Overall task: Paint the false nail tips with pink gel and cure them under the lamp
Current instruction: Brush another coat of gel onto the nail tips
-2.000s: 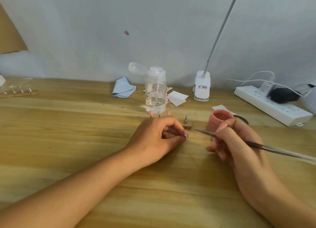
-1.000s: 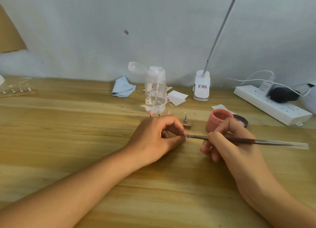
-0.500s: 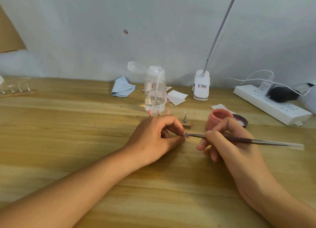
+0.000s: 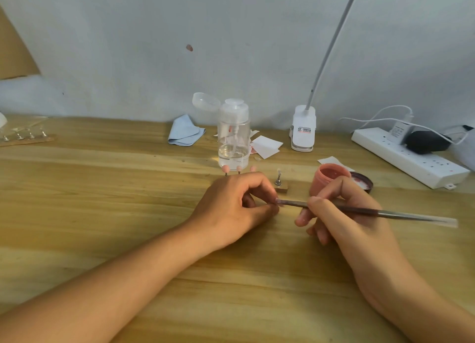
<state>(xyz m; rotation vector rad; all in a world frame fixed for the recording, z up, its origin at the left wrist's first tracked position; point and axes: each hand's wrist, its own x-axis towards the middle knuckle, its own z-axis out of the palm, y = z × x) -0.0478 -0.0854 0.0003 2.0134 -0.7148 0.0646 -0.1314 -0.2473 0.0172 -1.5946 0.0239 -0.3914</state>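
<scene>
left hand [image 4: 231, 206] rests on the wooden table [image 4: 102, 201] with thumb and forefinger curled together, pinching a small false nail tip [image 4: 278, 202] at their ends. resting the wrist on the wood probably steadies the tip for fine work. right hand [image 4: 344, 214] is curled round a thin brush [image 4: 380, 212], held like a pen and gripped low near the bristle end for control, and the bristles meet the pinched tip. the tip is so small and half hidden by the fingers that how much of it is coated is hard to say.

just behind the right hand stands the open pink gel pot [image 4: 330, 177] with its lid [image 4: 365, 183] beside it, near enough for a short reach to reload. behind the left hand, three pink tips [image 4: 239, 168] stand on pins, seemingly done, and a pale tip [image 4: 279, 174] on a small wooden block [image 4: 282, 189] looks unpainted. the lamp [image 4: 303, 129] has its white base at the back of the table, its stalk rising out of view. the step in hand, i judge, is brushing gel across the held tip, with curing not yet done.
</scene>
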